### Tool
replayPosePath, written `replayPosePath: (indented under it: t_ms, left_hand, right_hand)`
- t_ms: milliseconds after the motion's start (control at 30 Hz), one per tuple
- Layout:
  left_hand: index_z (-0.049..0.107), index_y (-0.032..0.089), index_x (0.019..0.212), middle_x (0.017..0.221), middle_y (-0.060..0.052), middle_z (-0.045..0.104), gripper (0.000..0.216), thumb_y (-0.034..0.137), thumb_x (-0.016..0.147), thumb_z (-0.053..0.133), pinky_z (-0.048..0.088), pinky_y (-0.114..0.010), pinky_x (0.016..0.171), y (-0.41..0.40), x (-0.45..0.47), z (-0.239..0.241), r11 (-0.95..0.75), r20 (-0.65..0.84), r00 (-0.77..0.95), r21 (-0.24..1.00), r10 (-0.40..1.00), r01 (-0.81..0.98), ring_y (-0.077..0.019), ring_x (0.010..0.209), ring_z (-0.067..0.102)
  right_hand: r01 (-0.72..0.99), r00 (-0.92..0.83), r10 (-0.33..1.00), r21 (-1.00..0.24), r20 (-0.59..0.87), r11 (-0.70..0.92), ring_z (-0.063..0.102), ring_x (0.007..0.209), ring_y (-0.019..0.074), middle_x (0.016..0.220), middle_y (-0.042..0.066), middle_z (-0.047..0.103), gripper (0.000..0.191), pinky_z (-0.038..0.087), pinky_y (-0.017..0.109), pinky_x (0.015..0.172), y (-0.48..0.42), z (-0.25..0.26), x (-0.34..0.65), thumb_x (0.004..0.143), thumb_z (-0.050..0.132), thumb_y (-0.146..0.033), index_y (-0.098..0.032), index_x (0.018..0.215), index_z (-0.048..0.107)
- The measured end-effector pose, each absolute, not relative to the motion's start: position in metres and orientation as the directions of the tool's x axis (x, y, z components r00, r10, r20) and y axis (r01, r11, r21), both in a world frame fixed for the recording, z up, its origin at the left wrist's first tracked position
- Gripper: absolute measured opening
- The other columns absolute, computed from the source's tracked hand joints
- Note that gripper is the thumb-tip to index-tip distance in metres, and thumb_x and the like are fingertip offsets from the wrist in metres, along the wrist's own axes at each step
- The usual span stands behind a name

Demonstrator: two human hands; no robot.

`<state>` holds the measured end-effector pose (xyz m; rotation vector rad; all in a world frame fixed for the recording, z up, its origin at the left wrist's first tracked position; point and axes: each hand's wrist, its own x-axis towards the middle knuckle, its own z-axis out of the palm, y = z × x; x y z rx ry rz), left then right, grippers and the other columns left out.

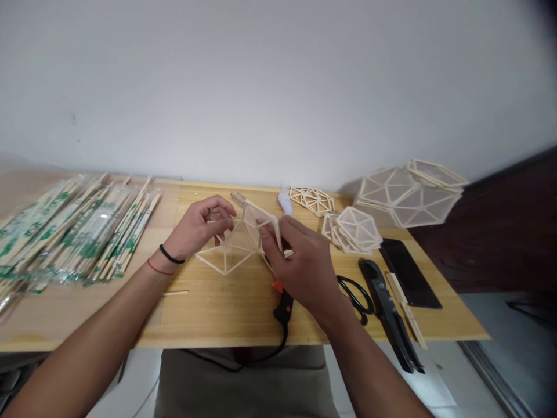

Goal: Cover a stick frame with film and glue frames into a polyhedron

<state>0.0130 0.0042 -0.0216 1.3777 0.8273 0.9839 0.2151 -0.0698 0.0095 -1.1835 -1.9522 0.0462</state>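
While a large finished stick dome point(409, 197) and stacks of flat panels point(354, 231) already sit at the table's point(217, 313) far right, wrapped chopsticks point(73, 232) lie unopened at left. At the centre, the stick frame point(237, 244), only partly built by the look of it, rests on the table. The left hand point(200, 227) pinches its upper edge; the right hand point(300, 261) grips a raised panel. Glue gun point(282, 305) lies below.

I see a wooden table point(209, 313) carrying wrapped chopstick packs point(73, 232) at left, a loose stick point(176, 292), a glue gun point(284, 307), black scissors point(383, 302), a dark slab point(409, 271) and stacked stick panels point(354, 231) at right.
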Motion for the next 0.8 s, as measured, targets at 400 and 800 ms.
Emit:
replayPosePath:
  t_ms: [400, 800]
  left_hand:
    - [0.068, 0.017, 0.09, 0.069, 0.002, 0.069, 0.019, 0.023, 0.075, 0.078, 0.052, -0.019, 0.043, 0.0049, 0.0123, -0.0223, -0.054, 0.077, 0.378, 0.996, 0.923, -0.071, -0.0096, 0.047, 0.062]
    - [0.07, 0.018, 0.096, 0.073, 0.003, 0.069, 0.024, 0.018, 0.073, 0.077, 0.052, -0.019, 0.043, 0.0077, 0.0116, -0.0284, -0.011, 0.048, 0.389, 0.995, 0.92, -0.096, -0.009, 0.047, 0.061]
  right_hand:
    - [0.731, -0.138, 0.798, -0.483, 0.586, 0.481, 0.049, 0.059, 0.0136, 0.066, -0.003, 0.051, 0.031, 0.039, 0.028, 0.06, -0.0721, 0.0093, 0.2087, 0.098, 0.057, -0.017, -0.024, 0.07, 0.044]
    - [0.653, -0.05, 0.864, -0.638, 0.5, 0.407, 0.057, 0.061, 0.0153, 0.065, -0.002, 0.057, 0.023, 0.043, 0.028, 0.06, -0.0718, 0.0036, 0.2055, 0.1, 0.054, -0.023, -0.021, 0.078, 0.061]
